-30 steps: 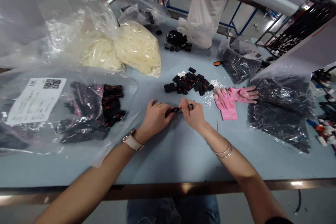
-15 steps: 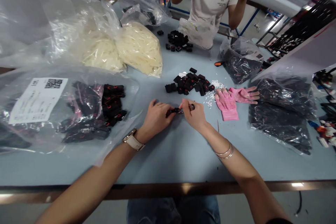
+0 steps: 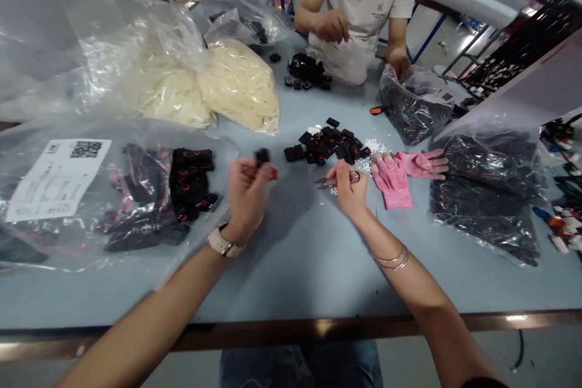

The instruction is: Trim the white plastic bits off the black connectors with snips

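Note:
My left hand [image 3: 248, 194] is raised over the table left of centre, blurred, with its fingers closed on a black plastic connector [image 3: 262, 156]. My right hand [image 3: 352, 192] grips a small pair of scissors [image 3: 324, 181], whose pointed blades face left and look slightly parted. Just beyond the right hand lies a pile of black connectors [image 3: 326, 147], some with orange-red edges. Small white bits [image 3: 375, 146] are scattered beside the pile and beneath the scissors. A pair of pink gloves [image 3: 391, 185] rests to the right of that hand.
An open clear bag [image 3: 68, 236] at left spills black connectors [image 3: 193, 179]. Behind it stand bags of cream-coloured parts [image 3: 239, 88]. Filled bags [image 3: 486, 212] lie at right. Across the table, a co-worker [image 3: 359, 6] has one hand at a dark bag [image 3: 416, 100].
My hands have moved apart: the left went left and up with the black connector, the right moved slightly right with the scissors. White bits now lie under the blades. The co-worker's hands came down.

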Motion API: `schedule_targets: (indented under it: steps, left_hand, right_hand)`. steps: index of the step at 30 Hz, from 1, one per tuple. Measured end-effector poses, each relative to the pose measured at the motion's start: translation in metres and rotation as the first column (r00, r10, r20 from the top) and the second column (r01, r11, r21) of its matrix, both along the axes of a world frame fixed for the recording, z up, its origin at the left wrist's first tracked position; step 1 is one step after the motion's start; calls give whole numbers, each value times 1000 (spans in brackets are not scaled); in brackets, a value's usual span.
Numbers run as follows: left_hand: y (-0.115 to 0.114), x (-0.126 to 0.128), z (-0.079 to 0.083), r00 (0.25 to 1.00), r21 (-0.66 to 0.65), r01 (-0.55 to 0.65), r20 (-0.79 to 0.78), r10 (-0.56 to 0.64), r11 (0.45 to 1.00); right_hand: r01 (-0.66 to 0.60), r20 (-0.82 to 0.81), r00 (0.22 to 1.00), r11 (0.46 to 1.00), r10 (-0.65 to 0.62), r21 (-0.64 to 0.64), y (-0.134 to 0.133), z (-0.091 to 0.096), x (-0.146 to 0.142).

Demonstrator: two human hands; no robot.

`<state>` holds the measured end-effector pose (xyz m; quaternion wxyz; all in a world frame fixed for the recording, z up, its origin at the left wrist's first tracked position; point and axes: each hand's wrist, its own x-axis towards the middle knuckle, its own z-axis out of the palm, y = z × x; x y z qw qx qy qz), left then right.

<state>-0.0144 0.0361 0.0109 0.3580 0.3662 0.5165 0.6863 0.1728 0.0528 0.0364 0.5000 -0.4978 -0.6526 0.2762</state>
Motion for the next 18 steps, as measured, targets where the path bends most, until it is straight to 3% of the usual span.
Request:
schedule_targets:
  steps: [1,3,5,7,11,13,15,18]
  left_hand:
    - [3,-3,4,975,32,-95,204,87,995]
    - [7,-9,10,882,-32,-184,436,179,982]
    - [9,-12,13,856,-57,-190,479,194,980]
    - [8,-10,12,894,-58,-134,424,146,989]
    - [4,-3,-1,993,-155,77,106,-60,985]
    - [1,-1,-6,968,-209,164,-153,-197,964]
    - [-2,-1,-9,854,-262,225,-410,-319,939]
    - [-7,0,-12,570,-287,304,-709,-415,908]
  right_hand:
    - [-2,0,1000,1000,2,3,0,0,0]
    - [-4,9,1000,1000,4,0,0,-1,0]
    - [4,30,1000,1000,-3,-9,1,-1,1]
    - [27,59,998,1000,-27,-2,2,0,3]
    - [128,219,964,986,-150,111,11,5,11]
    - [158,360,910,975,-205,156,17,7,16]
    - [147,503,843,981,-192,127,22,7,19]
    - [107,655,751,994,-79,-3,25,3,20]
